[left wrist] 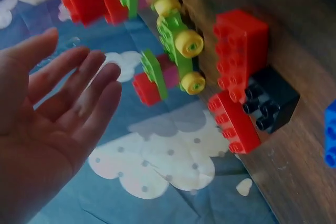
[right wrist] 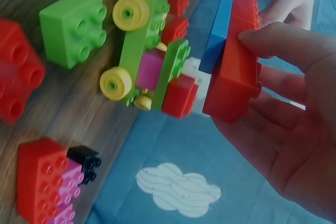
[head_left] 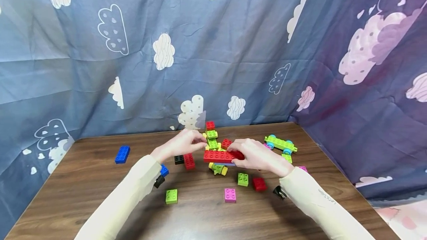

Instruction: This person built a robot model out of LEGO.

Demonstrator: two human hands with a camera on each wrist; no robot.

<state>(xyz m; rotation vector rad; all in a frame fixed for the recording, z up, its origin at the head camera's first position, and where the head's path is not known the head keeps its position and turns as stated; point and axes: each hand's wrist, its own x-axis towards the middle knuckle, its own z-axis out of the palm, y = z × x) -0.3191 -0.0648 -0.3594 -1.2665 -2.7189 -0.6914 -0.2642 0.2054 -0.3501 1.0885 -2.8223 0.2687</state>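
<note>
Holding red brick (head_left: 217, 157) crosswise, studs up

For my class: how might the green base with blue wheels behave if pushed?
The green base would probably roll, given its round blue wheels. It is likely stiff, since its long body shows no sag. It may feel light, looking thin and plastic.

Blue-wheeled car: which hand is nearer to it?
Right. In the head view, the right hand, holding a red brick, is left of the blue-wheeled car; the left hand is farther left.
</note>
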